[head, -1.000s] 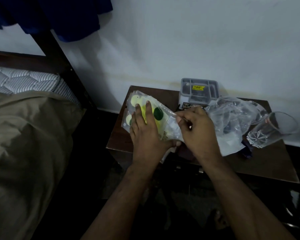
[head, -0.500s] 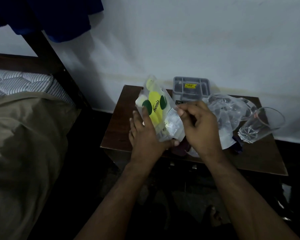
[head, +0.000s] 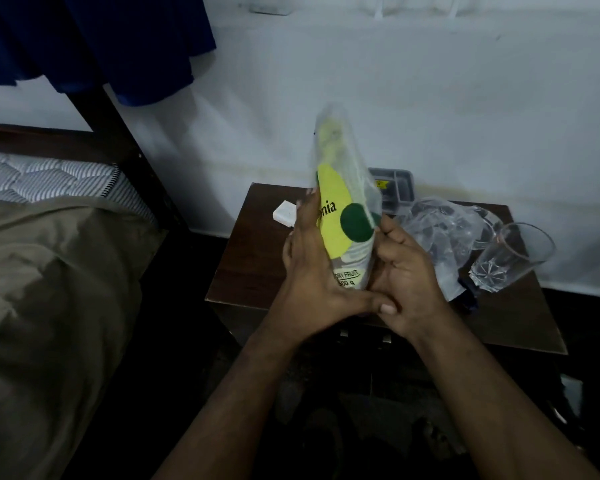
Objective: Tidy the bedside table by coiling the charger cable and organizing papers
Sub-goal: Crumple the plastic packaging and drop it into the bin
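Note:
A clear plastic packet (head: 343,209) with a yellow and green dry-fruit label stands upright above the brown bedside table (head: 253,268). My left hand (head: 312,271) holds its left side, thumb under the bottom edge. My right hand (head: 406,271) grips its right side, fingers curled against the plastic. A small white charger block (head: 285,213) lies on the table's back left, just behind my left fingertips. No cable or papers show.
A crumpled clear plastic bag (head: 444,233) lies on the table's right half. A drinking glass (head: 513,261) lies tilted near the right edge. A grey lidded box (head: 395,188) stands by the wall. A bed with an olive blanket (head: 49,306) fills the left.
Both hands have lifted the packet off the table and stood it upright. The white charger block, hidden under it before, shows now.

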A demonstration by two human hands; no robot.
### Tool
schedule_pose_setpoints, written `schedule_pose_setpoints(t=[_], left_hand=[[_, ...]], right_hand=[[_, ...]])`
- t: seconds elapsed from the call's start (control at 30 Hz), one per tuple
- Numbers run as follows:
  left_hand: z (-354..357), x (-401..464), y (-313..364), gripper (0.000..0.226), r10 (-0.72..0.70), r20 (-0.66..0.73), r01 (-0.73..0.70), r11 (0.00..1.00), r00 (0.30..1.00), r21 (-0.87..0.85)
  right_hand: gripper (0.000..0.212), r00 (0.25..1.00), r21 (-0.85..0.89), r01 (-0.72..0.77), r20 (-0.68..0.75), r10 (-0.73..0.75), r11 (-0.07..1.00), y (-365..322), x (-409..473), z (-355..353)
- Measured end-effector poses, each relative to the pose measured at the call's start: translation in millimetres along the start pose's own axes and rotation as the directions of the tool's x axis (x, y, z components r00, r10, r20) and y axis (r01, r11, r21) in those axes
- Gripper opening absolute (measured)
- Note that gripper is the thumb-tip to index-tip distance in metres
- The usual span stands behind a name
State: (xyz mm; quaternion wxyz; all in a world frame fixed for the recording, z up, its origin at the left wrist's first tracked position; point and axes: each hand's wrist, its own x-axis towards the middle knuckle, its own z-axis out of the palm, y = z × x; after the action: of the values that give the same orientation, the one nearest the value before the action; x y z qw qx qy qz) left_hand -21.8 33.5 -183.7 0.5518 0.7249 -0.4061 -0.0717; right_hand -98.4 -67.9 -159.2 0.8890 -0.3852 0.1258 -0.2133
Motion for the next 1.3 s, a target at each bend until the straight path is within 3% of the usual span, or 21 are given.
schedule_pose_setpoints(t=[0.1,0.27,0.33,0.4,0.43,0.5,0.6,0.67,0.77,0.8,0.9,0.97,1.07,1.2,1.3], left_hand=[[9.2,-3.2,0.2,0.134,0.021,0.021,-0.014,0.956,1.000,-0.292],[19.0,-10.6,1.6,0.100,0.001,-0.020,-0.005,0.980,1.000,-0.198],[21.3,-13.2,4.6,0.071,-0.039,-0.060,0.035,0.998,0.997,-0.058],[25.7,-17.5,5.9,0.042,-0.116,-0.131,0.126,0.990,0.985,0.070],[27.8,-19.5,7.1,0.032,-0.151,-0.159,0.168,0.981,0.976,0.101],[32.0,-20.8,8.7,0.018,-0.211,-0.169,0.219,0.975,0.963,0.033],[35.4,-22.4,11.3,0.032,-0.278,-0.091,0.263,0.953,0.956,-0.149],[35.4,-21.3,12.7,0.030,-0.316,-0.009,0.291,0.884,0.949,-0.367],[36.4,-17.1,11.4,0.020,-0.379,0.057,0.347,0.764,0.924,-0.544],[37.4,-16.0,11.8,0.018,-0.397,0.028,0.350,0.770,0.917,-0.534],[40.8,-12.1,8.1,0.013,-0.395,-0.117,0.329,0.869,0.911,-0.370],[44.5,-9.0,5.6,0.019,-0.385,-0.186,0.335,0.908,0.904,-0.254],[50.5,-3.5,3.2,0.027,-0.408,-0.280,0.359,0.910,0.869,-0.209],[56.2,3.2,2.7,0.019,-0.476,-0.273,0.434,0.878,0.836,-0.201],[58.8,6.6,-1.7,0.036,-0.611,-0.176,0.562,0.785,0.771,-0.262]], right_hand=[[0.028,0.996,0.023,-0.009,-0.084,0.010,1.000,0.6,-2.5,-1.7],[0.026,0.980,-0.164,0.086,-0.164,-0.114,0.983,3.5,-10.0,-19.1],[0.017,0.927,-0.548,0.141,-0.219,-0.305,0.824,1.1,-14.2,-33.5],[0.008,0.866,-0.852,0.098,-0.182,-0.466,0.515,-0.4,-20.6,-48.5],[0.012,0.848,-0.910,0.081,-0.151,-0.508,0.406,-0.2,-24.5,-55.1],[0.029,0.833,-0.949,0.098,-0.086,-0.547,0.299,-2.0,-32.5,-62.9],[0.061,0.876,-0.976,0.160,0.071,-0.478,0.147,-10.7,-42.5,-73.6],[0.074,0.944,-0.979,0.191,0.166,-0.284,0.064,-17.6,-48.9,-77.9],[0.060,0.982,-0.955,0.191,0.189,-0.031,0.226,-17.1,-57.0,-82.5],[0.053,0.984,-0.961,0.178,0.177,-0.023,0.213,-15.7,-57.3,-85.4],[0.041,0.987,-0.996,0.091,0.091,-0.135,-0.006,-17.5,-51.2,-100.4],[0.035,0.969,-0.999,-0.048,-0.050,-0.241,0.013,-22.8,-45.9,-109.1],[0.050,0.937,-0.987,-0.145,-0.160,-0.309,0.068,-25.8,-41.2,-116.7],[0.070,0.980,-0.990,-0.131,-0.136,-0.147,0.044,-23.1,-34.2,-111.6],[0.064,0.990,-0.989,-0.138,-0.137,-0.015,-0.062,-12.8,-23.3,-107.5]])
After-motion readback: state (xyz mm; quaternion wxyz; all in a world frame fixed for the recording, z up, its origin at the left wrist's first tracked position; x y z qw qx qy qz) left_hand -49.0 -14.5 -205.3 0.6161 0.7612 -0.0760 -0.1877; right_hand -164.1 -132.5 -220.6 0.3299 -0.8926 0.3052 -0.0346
